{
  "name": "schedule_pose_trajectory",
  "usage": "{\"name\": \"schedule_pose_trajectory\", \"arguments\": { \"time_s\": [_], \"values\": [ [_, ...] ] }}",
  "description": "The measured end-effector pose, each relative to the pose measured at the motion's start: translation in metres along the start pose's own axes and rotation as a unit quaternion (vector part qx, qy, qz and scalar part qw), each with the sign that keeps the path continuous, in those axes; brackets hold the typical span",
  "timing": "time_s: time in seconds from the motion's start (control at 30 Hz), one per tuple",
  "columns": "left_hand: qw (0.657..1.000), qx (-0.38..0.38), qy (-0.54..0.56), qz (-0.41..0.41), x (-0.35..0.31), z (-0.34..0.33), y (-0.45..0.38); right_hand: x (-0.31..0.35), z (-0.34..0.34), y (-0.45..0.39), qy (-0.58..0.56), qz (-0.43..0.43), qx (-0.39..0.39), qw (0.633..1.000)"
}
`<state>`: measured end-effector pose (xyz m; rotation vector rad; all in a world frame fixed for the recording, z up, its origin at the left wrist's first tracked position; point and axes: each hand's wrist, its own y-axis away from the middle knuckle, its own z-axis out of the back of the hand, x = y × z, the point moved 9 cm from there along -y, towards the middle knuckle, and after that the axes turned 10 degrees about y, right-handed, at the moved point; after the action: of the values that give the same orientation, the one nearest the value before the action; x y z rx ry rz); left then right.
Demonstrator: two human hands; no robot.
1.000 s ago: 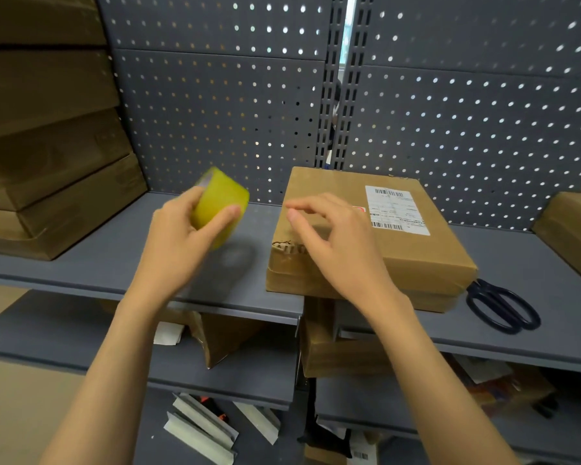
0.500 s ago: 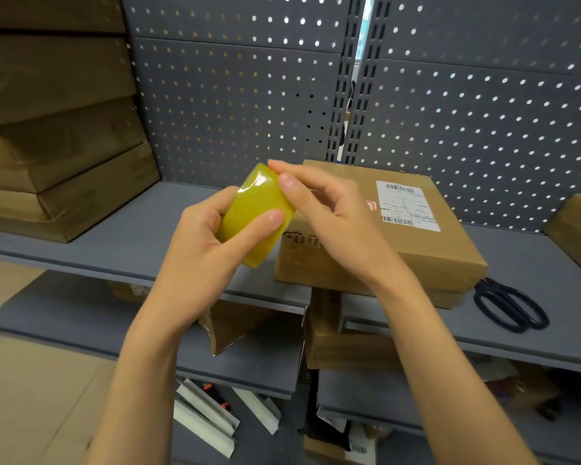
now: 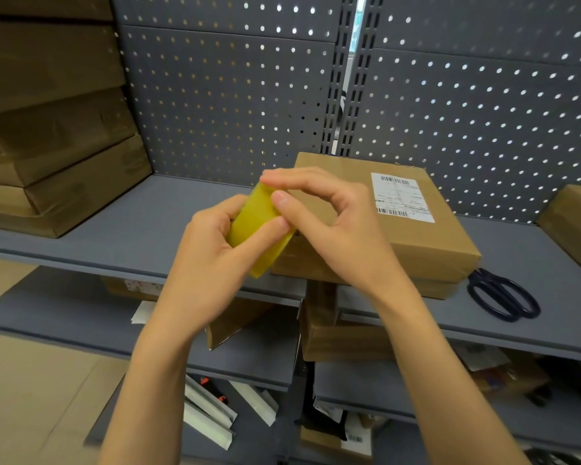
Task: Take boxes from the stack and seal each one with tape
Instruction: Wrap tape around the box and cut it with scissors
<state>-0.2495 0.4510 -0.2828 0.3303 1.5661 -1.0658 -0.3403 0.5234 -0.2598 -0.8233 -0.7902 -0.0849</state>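
My left hand (image 3: pixel 212 250) grips a yellow roll of tape (image 3: pixel 254 226) in front of me, above the shelf's front edge. My right hand (image 3: pixel 329 223) pinches the top rim of the roll with thumb and forefinger. Just behind the hands lies a flat brown box (image 3: pixel 416 236) with a white shipping label (image 3: pixel 399 198), on the grey shelf (image 3: pixel 131 229). A stack of brown boxes (image 3: pixel 54 129) rises at the far left of the shelf.
Dark scissors (image 3: pixel 503 295) lie on the shelf to the right of the labelled box. Another brown box (image 3: pixel 574 223) sits at the right edge. A perforated grey back panel (image 3: pixel 232 95) closes the shelf. Lower shelves hold boxes and white strips.
My left hand brought the tape roll from the left toward the middle. My right hand left the box top and came onto the roll's rim.
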Motion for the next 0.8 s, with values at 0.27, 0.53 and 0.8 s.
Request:
{"name": "schedule_pose_trajectory", "arguments": {
  "time_s": [0.27,0.53,0.8],
  "values": [
    [0.997,-0.019,-0.07,0.003,0.0054,0.0047,-0.0014,-0.0038,0.0005,0.0005,0.025,-0.016,-0.012,0.999],
    [0.994,-0.01,-0.109,0.002,0.0054,0.0038,-0.0004,-0.0087,-0.0007,-0.0025,0.027,-0.023,-0.025,0.999],
    [0.991,-0.028,-0.128,0.006,0.0108,0.0074,-0.0001,-0.0096,-0.0042,-0.002,-0.044,-0.03,-0.028,0.998]
  ]
}}
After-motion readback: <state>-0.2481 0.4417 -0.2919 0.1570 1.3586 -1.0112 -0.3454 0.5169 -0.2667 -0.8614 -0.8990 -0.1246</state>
